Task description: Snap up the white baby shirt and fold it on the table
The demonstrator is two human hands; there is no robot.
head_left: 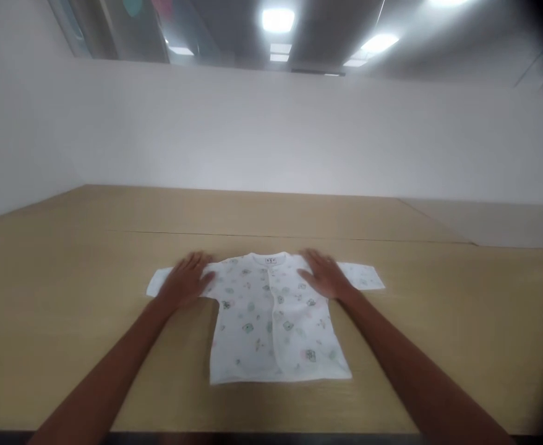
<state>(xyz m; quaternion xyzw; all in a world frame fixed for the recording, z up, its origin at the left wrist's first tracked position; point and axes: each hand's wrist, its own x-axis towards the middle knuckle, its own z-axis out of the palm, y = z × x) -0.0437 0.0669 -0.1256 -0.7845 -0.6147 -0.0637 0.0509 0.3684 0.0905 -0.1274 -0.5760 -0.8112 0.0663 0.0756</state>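
Observation:
A small white baby shirt [271, 321] with a pale printed pattern lies spread flat on the wooden table [67, 309], front up, sleeves stretched out to both sides. My left hand [185, 279] rests flat on the shirt's left sleeve near the shoulder, fingers stretched out. On the right shoulder, beside the other sleeve, my right hand [324, 275] lies flat with its fingers spread. Neither hand holds anything.
The table runs far back to a plain white wall [271, 136], with a seam line across its surface behind the shirt. A second tabletop section [498, 222] adjoins at the back right. The near table edge is at the bottom of the view.

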